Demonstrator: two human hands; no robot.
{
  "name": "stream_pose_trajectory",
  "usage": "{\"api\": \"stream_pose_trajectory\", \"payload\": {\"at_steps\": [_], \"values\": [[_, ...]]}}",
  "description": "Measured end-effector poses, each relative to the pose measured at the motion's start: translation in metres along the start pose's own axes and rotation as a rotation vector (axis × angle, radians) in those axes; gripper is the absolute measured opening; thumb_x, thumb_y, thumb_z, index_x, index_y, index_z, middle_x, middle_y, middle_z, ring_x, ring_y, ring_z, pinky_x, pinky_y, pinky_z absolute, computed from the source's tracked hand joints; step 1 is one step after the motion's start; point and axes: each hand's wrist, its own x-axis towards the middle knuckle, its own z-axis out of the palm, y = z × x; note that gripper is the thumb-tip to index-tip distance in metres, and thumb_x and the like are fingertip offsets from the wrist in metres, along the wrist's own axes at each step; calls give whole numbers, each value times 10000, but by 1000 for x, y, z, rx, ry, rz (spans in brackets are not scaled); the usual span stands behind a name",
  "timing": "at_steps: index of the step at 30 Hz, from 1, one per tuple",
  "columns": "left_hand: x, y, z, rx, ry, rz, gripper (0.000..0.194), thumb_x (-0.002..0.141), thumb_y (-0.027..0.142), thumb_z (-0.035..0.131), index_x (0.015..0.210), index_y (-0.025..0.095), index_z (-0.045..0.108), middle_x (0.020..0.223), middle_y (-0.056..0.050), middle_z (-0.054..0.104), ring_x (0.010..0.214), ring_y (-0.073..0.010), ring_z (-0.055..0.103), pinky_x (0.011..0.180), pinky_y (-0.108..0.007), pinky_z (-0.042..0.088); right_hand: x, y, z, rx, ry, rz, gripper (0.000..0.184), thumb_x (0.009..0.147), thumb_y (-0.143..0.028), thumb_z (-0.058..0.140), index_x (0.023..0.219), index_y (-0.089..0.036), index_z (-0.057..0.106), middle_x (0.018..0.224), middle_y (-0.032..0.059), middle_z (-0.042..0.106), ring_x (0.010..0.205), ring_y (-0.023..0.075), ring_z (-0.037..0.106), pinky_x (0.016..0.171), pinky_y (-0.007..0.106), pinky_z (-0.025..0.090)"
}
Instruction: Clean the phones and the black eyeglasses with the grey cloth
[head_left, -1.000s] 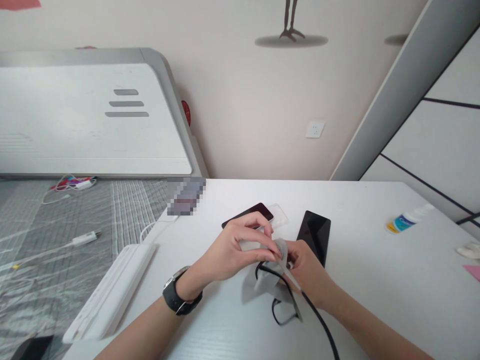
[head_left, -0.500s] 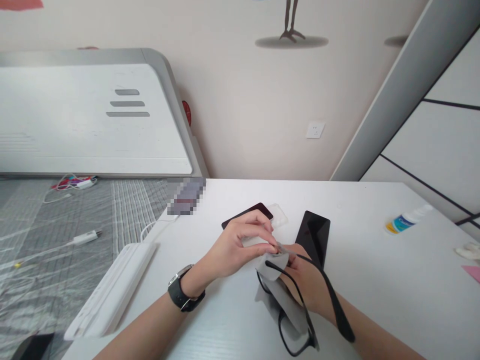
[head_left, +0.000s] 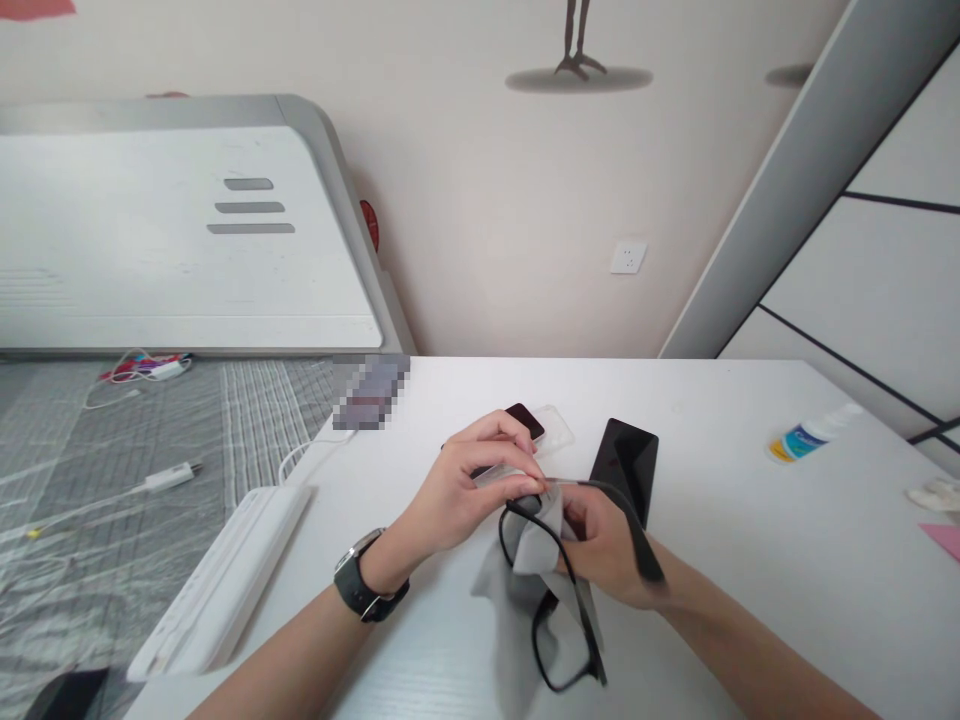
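My left hand (head_left: 480, 480), with a dark-strapped watch (head_left: 367, 577) on its wrist, pinches the upper end of black-framed glasses (head_left: 564, 650) between thumb and fingers. One lens hangs low toward me, and the temples stick out toward my right side. A grey cloth (head_left: 537, 548) is bunched around the middle of the frame. My right hand (head_left: 611, 550) is closed on this cloth from the right, its fingertips partly hidden by cloth and frame. Just behind the hands lie a dark phone (head_left: 626, 465) and another dark device (head_left: 527, 420), partly covered by my left hand.
A clear case (head_left: 556, 428) lies beside the dark device. Toward the right of the white table (head_left: 720, 600) is a small labelled bottle (head_left: 810, 437), with a pink sheet (head_left: 941, 540) at the edge. A white power strip (head_left: 221, 580) with its cable lies on the left.
The glasses and cloth have shifted slightly left and turned, with the lower lens swinging left. My right hand has moved a little left; my left hand has barely moved.
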Motion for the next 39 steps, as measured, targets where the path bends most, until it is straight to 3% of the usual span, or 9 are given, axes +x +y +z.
{"api": "stream_pose_trajectory", "payload": {"at_steps": [3, 8, 13, 18, 21, 26, 30, 36, 39], "values": [[-1, -1, 1, 17, -42, 28, 121, 917, 311, 738, 898, 206, 794, 977, -65, 607, 948, -193, 611, 852, -328, 506, 1, -3, 2, -5, 19, -10, 355, 728, -370, 797, 719, -192, 489, 687, -53, 418, 633, 96, 315, 554, 228, 307], [0, -1, 1, 9, -59, 34, 162, 946, 331, 700, 904, 199, 784, 972, -66, 617, 934, -186, 616, 852, -322, 506, 0, -4, 6, -92, 171, -19, 378, 843, -385, 657, 628, -200, 408, 617, -57, 319, 586, 89, 241, 502, 238, 217], [0, -3, -6, -5, -42, 42, 158, 931, 338, 718, 882, 201, 777, 978, -66, 607, 970, -204, 616, 877, -343, 507, 0, -4, 3, -33, 124, -21, 301, 766, -373, 773, 781, -178, 543, 716, -35, 443, 645, 102, 337, 561, 230, 298], [-1, -4, -4, -6, -82, 23, 172, 926, 354, 722, 877, 198, 776, 962, -70, 624, 949, -201, 616, 858, -340, 511, -1, 1, 0, -208, 180, -65, 396, 858, -356, 639, 598, -206, 381, 597, -60, 285, 567, 89, 212, 502, 254, 182], [-1, -4, -4, -8, -48, 25, 181, 923, 358, 725, 863, 195, 775, 954, -69, 621, 941, -202, 618, 857, -344, 516, -3, 1, 0, -145, 113, -26, 357, 882, -353, 617, 638, -207, 402, 628, -58, 308, 581, 94, 234, 510, 252, 204], [-2, -5, -3, 20, -70, 62, 121, 918, 304, 734, 875, 204, 787, 978, -67, 609, 945, -197, 614, 873, -344, 517, -1, 3, 3, 22, -12, 22, 276, 726, -283, 798, 772, -183, 546, 725, -48, 453, 650, 98, 349, 568, 231, 308], [-3, -5, 1, 25, -98, 69, 148, 939, 322, 707, 900, 196, 773, 988, -71, 618, 941, -191, 617, 867, -339, 519, -1, 3, 6, -32, 102, 16, 380, 806, -365, 730, 629, -200, 438, 615, -58, 341, 585, 94, 264, 509, 247, 232], [-2, -6, -6, 11, -18, 88, 188, 939, 365, 702, 881, 197, 765, 992, -74, 615, 952, -208, 621, 895, -384, 533, -9, -4, 0, 67, -17, 31, 243, 913, -445, 624, 871, -209, 580, 726, -39, 397, 639, 115, 319, 575, 245, 331], [-3, -5, -6, 9, -35, 96, 187, 934, 370, 705, 885, 202, 772, 999, -75, 610, 951, -210, 619, 892, -386, 536, -8, -7, -2, 41, -76, 38, 174, 891, -350, 631, 824, -203, 565, 697, -48, 405, 612, 102, 317, 554, 234, 315]]}}
